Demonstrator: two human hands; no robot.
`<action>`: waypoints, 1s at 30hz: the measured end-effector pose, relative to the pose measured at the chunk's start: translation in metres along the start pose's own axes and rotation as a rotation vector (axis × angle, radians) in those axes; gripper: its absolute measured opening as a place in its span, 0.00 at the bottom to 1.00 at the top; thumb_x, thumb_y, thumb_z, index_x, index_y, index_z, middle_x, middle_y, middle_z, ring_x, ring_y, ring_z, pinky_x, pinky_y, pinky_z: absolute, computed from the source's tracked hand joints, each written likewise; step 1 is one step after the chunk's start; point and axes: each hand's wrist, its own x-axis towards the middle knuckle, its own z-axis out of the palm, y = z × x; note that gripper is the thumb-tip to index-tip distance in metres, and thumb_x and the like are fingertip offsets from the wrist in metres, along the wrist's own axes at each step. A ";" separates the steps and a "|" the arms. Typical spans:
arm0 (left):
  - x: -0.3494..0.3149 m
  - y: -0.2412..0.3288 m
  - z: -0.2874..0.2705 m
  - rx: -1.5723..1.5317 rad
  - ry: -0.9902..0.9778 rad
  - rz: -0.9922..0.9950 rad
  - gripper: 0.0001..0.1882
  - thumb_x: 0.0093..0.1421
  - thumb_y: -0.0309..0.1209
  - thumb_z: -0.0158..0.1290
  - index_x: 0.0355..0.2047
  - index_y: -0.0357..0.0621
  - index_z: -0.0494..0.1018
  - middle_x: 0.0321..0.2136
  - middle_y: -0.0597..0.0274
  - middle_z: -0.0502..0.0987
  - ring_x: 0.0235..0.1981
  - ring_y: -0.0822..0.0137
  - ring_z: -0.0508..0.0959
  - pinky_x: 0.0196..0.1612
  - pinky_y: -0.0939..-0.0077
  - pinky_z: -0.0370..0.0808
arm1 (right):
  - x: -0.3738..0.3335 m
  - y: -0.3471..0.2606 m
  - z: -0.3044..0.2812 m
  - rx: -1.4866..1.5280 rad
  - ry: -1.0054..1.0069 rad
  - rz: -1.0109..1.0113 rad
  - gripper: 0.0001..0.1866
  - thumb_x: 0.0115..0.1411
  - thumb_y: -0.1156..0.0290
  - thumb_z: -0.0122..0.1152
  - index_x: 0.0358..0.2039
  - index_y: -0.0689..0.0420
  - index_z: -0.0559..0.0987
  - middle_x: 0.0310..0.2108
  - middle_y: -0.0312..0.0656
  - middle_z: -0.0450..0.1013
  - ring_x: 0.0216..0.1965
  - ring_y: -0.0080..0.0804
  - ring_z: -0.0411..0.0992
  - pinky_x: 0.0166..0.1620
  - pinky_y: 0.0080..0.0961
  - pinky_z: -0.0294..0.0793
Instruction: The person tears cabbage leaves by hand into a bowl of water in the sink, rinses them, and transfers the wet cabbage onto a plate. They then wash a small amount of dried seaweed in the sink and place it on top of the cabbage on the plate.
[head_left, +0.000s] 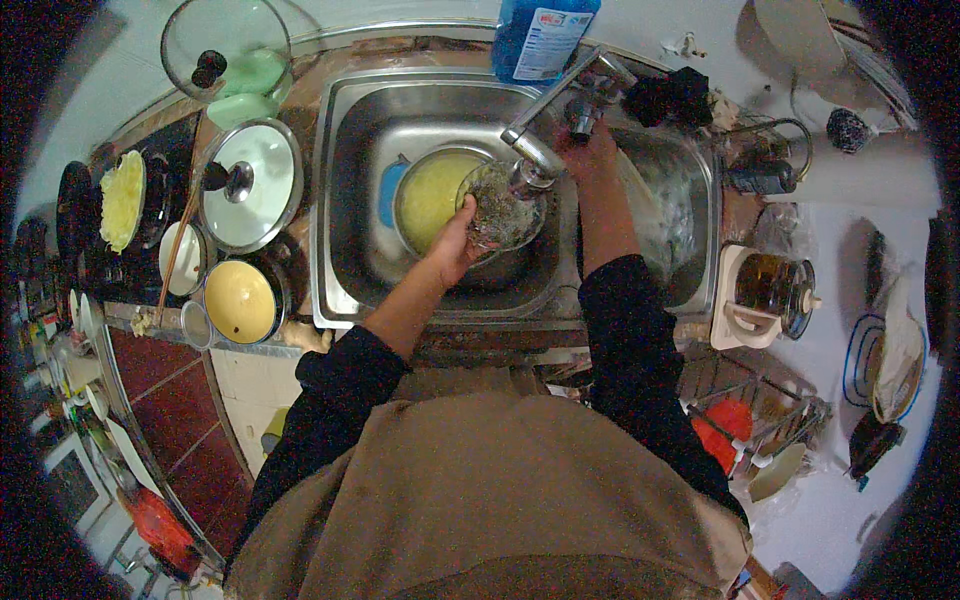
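Observation:
A clear round bowl (512, 222) is tilted in my left hand (455, 240), with the thumb over its rim. It sits right below the faucet spout (530, 178), and what looks like water glistens in it. Partly beneath the bowl, a metal pot (402, 222) with pale yellow contents stands in the left basin of the steel sink (350, 120). My right hand (590, 155) reaches up to the faucet handle (583, 118) and appears closed around it, though its fingers are dim and partly hidden. Beside the pot lies a flat blue item (390, 195).
Clear plastic bags (660, 215) lie in the right basin. A blue bottle (540, 40) stands behind the faucet. On the left are a glass lid (255, 190), a yellow-lined pot (242, 300), chopsticks (177, 250) and a plate of yellow shreds (122, 200). A glass teapot (775, 290) stands right.

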 end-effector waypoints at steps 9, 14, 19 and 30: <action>-0.021 0.006 -0.046 0.007 0.092 0.111 0.31 0.54 0.56 0.40 0.47 0.44 0.61 0.38 0.64 0.71 0.36 0.70 0.72 0.35 0.76 0.72 | -0.170 0.090 0.038 -0.645 0.405 -0.422 0.10 0.56 0.66 0.48 0.35 0.59 0.68 0.30 0.36 0.67 0.33 0.25 0.65 0.36 0.21 0.64; -0.053 0.021 -0.064 0.117 0.075 0.130 0.32 0.55 0.57 0.36 0.46 0.42 0.61 0.37 0.64 0.70 0.35 0.71 0.71 0.33 0.79 0.70 | -0.207 0.137 0.063 -1.691 -0.481 -0.737 0.21 0.45 0.77 0.57 0.42 0.54 0.67 0.40 0.46 0.63 0.40 0.41 0.63 0.44 0.30 0.63; -0.065 0.018 -0.084 0.070 0.045 0.141 0.32 0.55 0.58 0.34 0.44 0.42 0.63 0.36 0.63 0.70 0.34 0.72 0.71 0.35 0.79 0.70 | -0.182 0.159 0.083 -1.999 -0.810 -0.618 0.29 0.40 0.75 0.60 0.47 0.50 0.66 0.50 0.49 0.55 0.49 0.50 0.56 0.50 0.39 0.57; -0.081 0.019 -0.107 -0.063 0.051 0.180 0.33 0.54 0.59 0.34 0.45 0.42 0.63 0.35 0.64 0.70 0.33 0.73 0.71 0.33 0.80 0.71 | -0.167 0.182 0.108 -2.044 -0.829 -0.553 0.17 0.41 0.75 0.55 0.36 0.56 0.73 0.36 0.51 0.67 0.41 0.48 0.65 0.43 0.36 0.65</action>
